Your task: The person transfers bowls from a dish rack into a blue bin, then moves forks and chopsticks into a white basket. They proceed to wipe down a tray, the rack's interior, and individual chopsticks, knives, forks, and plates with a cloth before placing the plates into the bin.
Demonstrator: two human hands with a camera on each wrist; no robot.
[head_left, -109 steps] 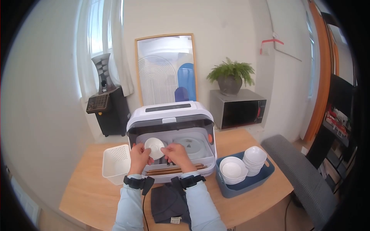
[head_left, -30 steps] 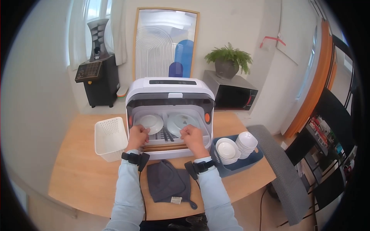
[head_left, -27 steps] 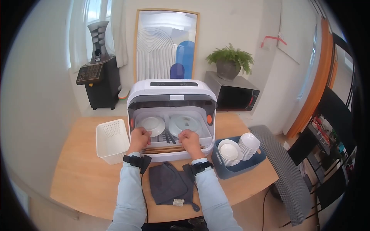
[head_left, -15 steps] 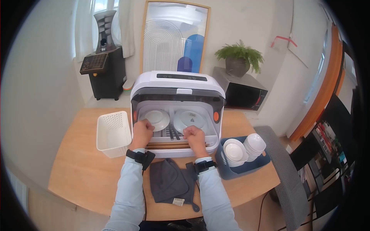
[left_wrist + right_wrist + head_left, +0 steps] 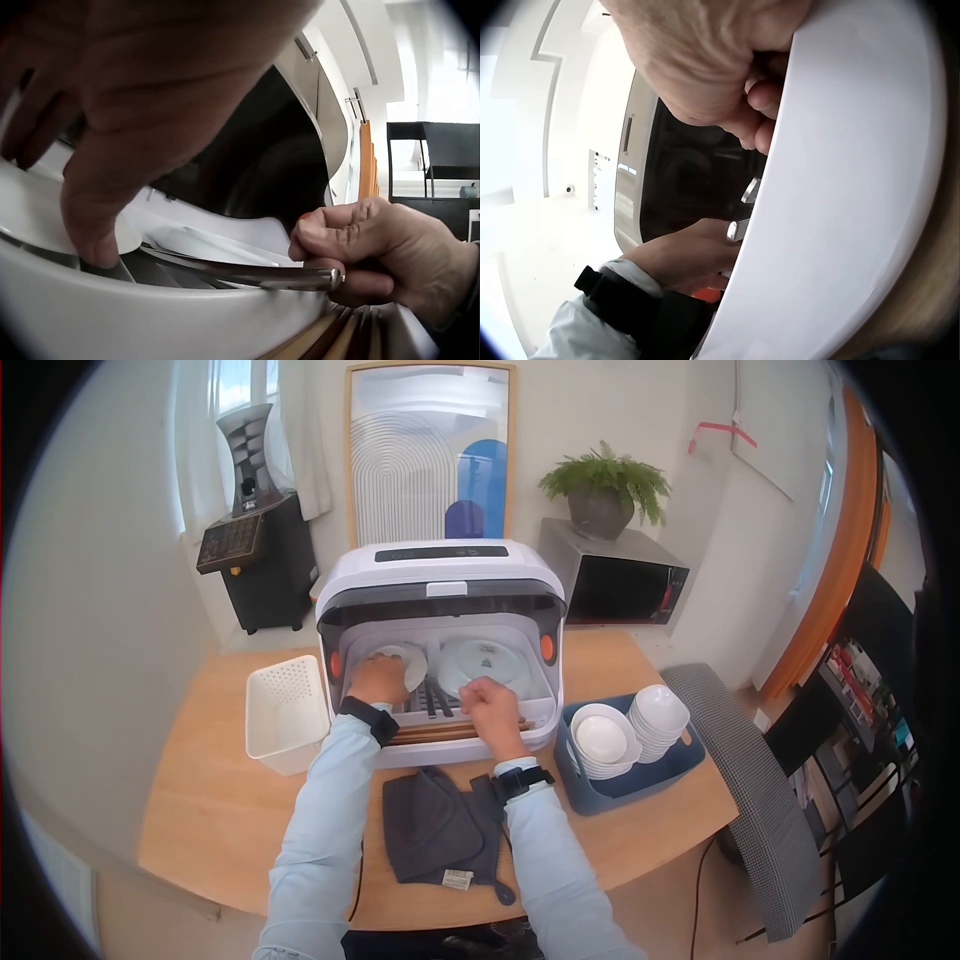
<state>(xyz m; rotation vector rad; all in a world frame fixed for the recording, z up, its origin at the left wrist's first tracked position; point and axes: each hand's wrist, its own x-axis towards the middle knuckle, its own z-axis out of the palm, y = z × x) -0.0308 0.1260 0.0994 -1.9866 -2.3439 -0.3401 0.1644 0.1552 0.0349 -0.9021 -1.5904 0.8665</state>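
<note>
In the head view my left hand (image 5: 380, 680) reaches into the open white countertop dishwasher (image 5: 440, 565) and covers much of a small white plate (image 5: 415, 665) at the rack's left. The left wrist view shows the thumb bent down at the plate's near edge, other fingers over its far side. My right hand (image 5: 490, 710) hovers at the dishwasher's front rim, fingers loosely curled, with nothing visible in it. Dark-looking cutlery handles (image 5: 437, 700) lie between the two hands. A larger pale plate (image 5: 487, 663) stands at the right of the rack, and brown chopsticks (image 5: 435, 733) lie along the front.
A white perforated basket (image 5: 288, 715) stands left of the dishwasher. To the right is a blue bin (image 5: 640, 780) with stacked white bowls (image 5: 660, 725). A folded dark grey cloth (image 5: 440, 825) lies in front on the wooden table (image 5: 220, 840). A microwave (image 5: 620, 585) is behind.
Earliest, both hands held a small white dish over the rack; later both were apart at the front. In the last half second my left hand has moved inward over the small plate.
</note>
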